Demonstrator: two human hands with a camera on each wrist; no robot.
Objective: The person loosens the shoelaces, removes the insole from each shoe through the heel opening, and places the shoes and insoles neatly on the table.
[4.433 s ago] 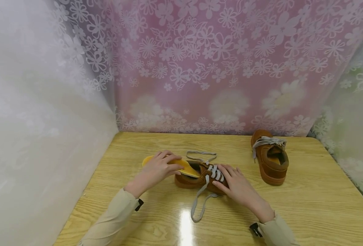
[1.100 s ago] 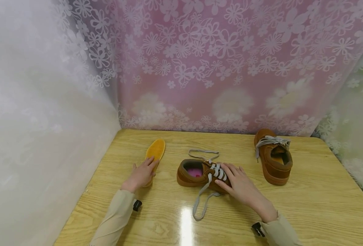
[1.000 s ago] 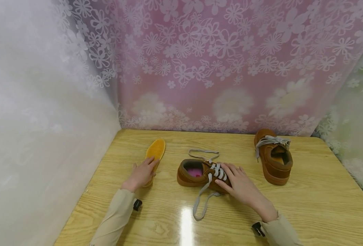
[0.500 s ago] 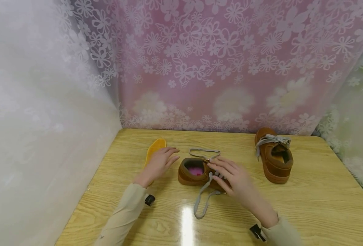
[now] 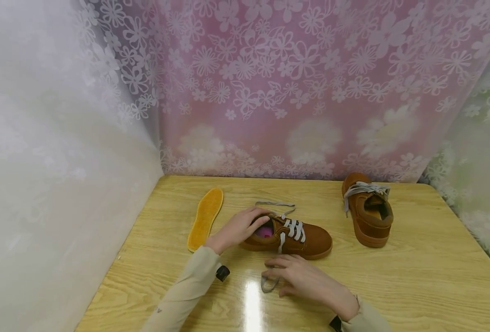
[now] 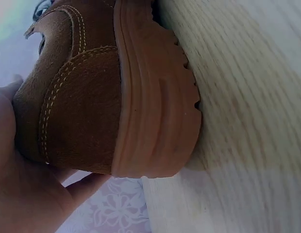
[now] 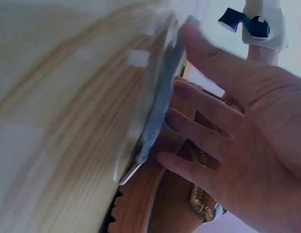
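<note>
A brown suede lace-up shoe [image 5: 317, 240] lies sole down mid-table, toe to the right, its inside showing pink. My left hand [image 5: 238, 228] holds it at the heel. In the left wrist view, that hand [image 6: 29, 194] curls round the back of the heel collar, thumb side near the opening, some fingers hidden behind. On the near side, my right hand [image 5: 307, 280] hovers over the loose grey shoelace [image 5: 266, 288]. The right wrist view has its fingers spread and slightly bent beside the flat lace [image 7: 160, 104], not closed round it.
A yellow insole [image 5: 207, 212] lies flat left of the shoe. The matching brown shoe [image 5: 373, 230] stands at the back right, laces bunched on top. Another lace end [image 5: 276, 203] loops behind the near shoe. A floral curtain [image 5: 270, 92] hangs behind the wooden table [image 5: 427, 267].
The insole came out of the shoe and now lies at left, released by my left hand, which moved to the heel. My right hand left the shoe's front for the near lace.
</note>
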